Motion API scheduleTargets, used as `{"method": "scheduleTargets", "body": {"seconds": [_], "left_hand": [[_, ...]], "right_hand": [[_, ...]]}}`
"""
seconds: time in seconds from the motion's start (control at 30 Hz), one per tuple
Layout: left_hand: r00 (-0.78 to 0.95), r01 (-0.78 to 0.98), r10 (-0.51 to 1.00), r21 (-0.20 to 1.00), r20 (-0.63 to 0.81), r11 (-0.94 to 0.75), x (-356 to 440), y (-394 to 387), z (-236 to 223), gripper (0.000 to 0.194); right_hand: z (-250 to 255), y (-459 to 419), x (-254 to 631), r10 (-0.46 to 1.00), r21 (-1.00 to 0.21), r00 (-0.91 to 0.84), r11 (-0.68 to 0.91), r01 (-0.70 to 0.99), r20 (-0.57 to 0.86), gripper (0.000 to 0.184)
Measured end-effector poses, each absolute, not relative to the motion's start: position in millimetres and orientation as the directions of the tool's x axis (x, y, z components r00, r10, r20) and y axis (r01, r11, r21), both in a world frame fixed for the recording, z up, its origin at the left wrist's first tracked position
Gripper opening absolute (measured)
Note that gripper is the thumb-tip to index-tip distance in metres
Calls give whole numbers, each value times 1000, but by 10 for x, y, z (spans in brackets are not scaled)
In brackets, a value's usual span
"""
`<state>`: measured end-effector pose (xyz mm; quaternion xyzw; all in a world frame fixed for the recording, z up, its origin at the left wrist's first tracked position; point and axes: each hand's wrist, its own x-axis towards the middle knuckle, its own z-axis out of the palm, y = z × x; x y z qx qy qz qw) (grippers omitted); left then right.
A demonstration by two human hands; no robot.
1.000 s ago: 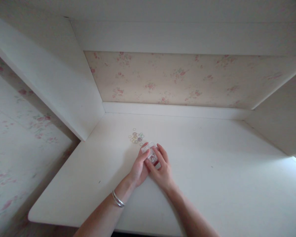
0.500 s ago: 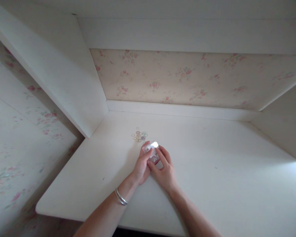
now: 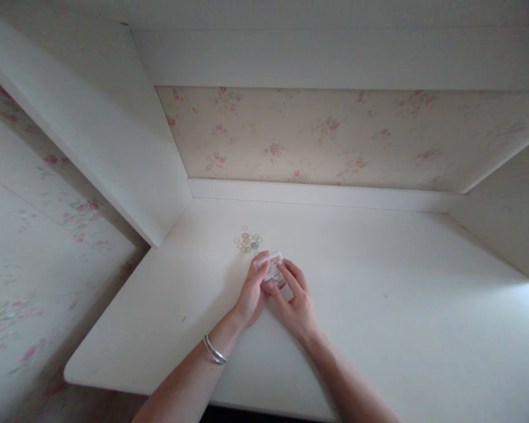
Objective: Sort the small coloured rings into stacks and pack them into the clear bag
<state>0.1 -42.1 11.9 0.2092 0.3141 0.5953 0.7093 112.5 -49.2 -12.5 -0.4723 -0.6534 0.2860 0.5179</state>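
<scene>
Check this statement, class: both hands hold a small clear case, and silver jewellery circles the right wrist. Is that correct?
Not quite: the head view shows the silver jewellery on the left wrist, not the right. The left hand and right hand do hold the small clear case.

Clear case (perhaps reddish-patched), white desk.

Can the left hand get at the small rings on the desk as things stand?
Likely yes for reach, though it is occupied: the left hand holds the clear case, with the right hand on it too. The small rings lie on the desk just beyond, with nothing seen in between.
</scene>
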Motion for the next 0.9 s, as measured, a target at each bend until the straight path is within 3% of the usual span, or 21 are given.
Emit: {"method": "scheduleTargets", "body": {"seconds": [0.23, 0.47, 0.9], "left_hand": [[150, -527, 968, 813, -199, 249, -24, -475, 181, 42], [136, -442, 974, 869, -183, 225, -22, -491, 176, 39], [179, -462, 963, 847, -200, 262, -19, -472, 81, 44]], "right_hand": [[-86, -374, 1267, 972, -972, 126, 179, 152, 199, 35], [-8, -382, 1302, 972, -968, 82, 210, 141, 222, 28], [-27, -365, 1316, 983, -980, 97, 141, 141, 156, 33]]}}
